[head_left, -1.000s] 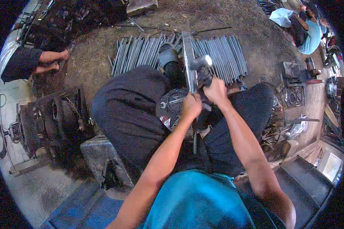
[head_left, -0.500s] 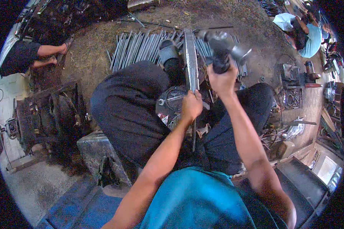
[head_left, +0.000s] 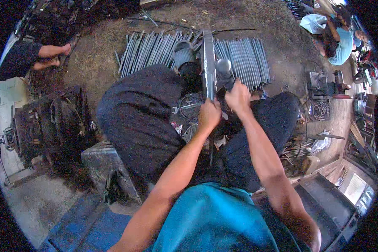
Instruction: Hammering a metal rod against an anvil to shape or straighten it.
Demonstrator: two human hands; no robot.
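Observation:
My left hand (head_left: 210,113) is closed at the near end of a long, upright-looking metal bar (head_left: 208,63) with a bright worn edge. A thin dark rod (head_left: 211,151) comes out below that fist toward my lap; its upper part is hidden or merges with the bar. My right hand (head_left: 238,98) grips a hammer by its dark handle, just right of the bar. The hammer's rounded, shiny head (head_left: 223,66) is close beside the bar's right edge; whether they touch I cannot tell.
Many grey metal rods lie in rows on the dirt floor, left (head_left: 140,54) and right (head_left: 243,61) of the bar. A scuffed block (head_left: 109,168) stands by my left knee. Another person's legs (head_left: 50,56) are at far left; a person in light blue (head_left: 342,46) sits at far right.
The hammer has come down and left, from a blurred raised place to close beside the bar. My right hand has dropped with it; my left hand has barely moved.

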